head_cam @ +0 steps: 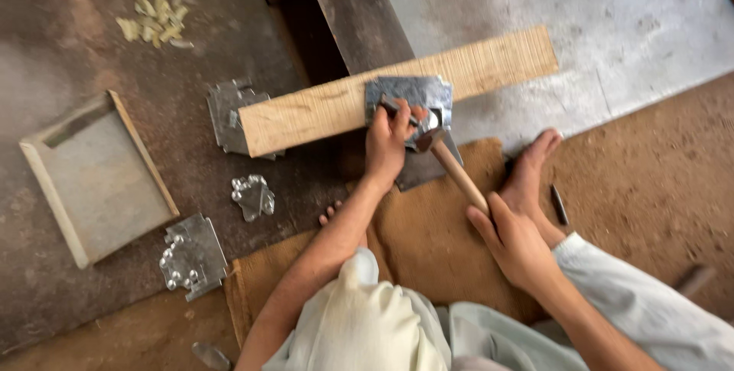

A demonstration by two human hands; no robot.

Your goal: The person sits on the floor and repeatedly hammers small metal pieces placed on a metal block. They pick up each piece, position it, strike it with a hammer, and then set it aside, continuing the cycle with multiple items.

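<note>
A long pale wooden plank [321, 111] lies across the floor. A shiny metal bracket [409, 96] is wrapped over its middle. My left hand [388, 142] rests against the plank's near edge below the bracket, pinching what looks like a small dark nail at the metal. My right hand [512, 241] grips the wooden handle of a hammer [451, 165], whose head sits close to the bracket beside my left fingers. My bare foot [531, 172] lies on the brown sacking [428, 226] just beyond my right hand.
A second metal bracket [225, 115] sits under the plank's left end. Two more studded metal pieces [193, 256] [254, 197] lie on the dark floor. A shallow wooden tray [95, 176] is at the left. Pale wood chips [157, 18] lie at top left. A dark beam [359, 19] runs behind.
</note>
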